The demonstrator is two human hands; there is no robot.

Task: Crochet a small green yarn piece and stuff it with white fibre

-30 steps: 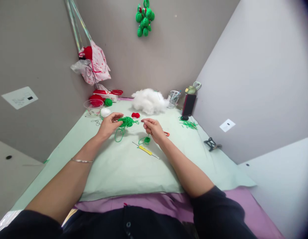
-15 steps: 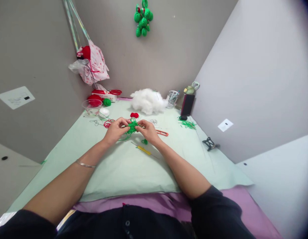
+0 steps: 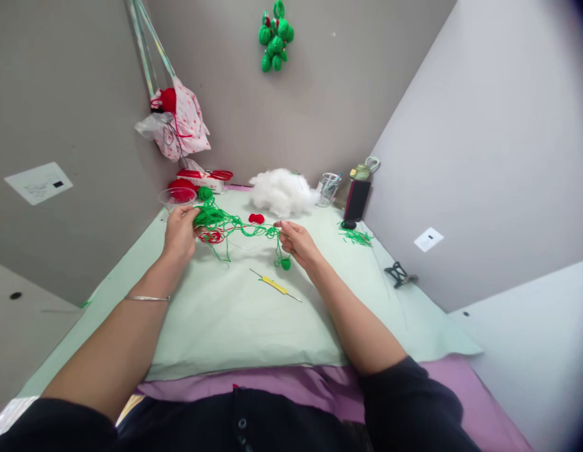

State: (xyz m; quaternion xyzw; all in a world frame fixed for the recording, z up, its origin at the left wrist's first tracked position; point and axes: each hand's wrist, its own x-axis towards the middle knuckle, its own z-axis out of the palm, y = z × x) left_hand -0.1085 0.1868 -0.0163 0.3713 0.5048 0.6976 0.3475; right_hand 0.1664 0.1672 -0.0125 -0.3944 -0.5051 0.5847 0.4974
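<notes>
Tangled green yarn stretches between both hands above the pale green cloth. My left hand grips the thick bunch of it at the left. My right hand pinches looser loops at the other end. Below the right hand, a small green crocheted piece is joined to hanging strands. A yellow-handled crochet hook lies on the cloth nearer to me. Between and behind the hands sits a small red piece. Loose red yarn lies beside my left hand.
White stuffing is heaped at the back, beside a clear cup. A phone leans on a bottle. Green scraps and a black stand lie right. A clear bowl stands left; a pink bag hangs above.
My hands have moved apart, the left one leftward and the right one rightward. The bunched green yarn is now drawn out between them, and the small green piece has shifted slightly right.
</notes>
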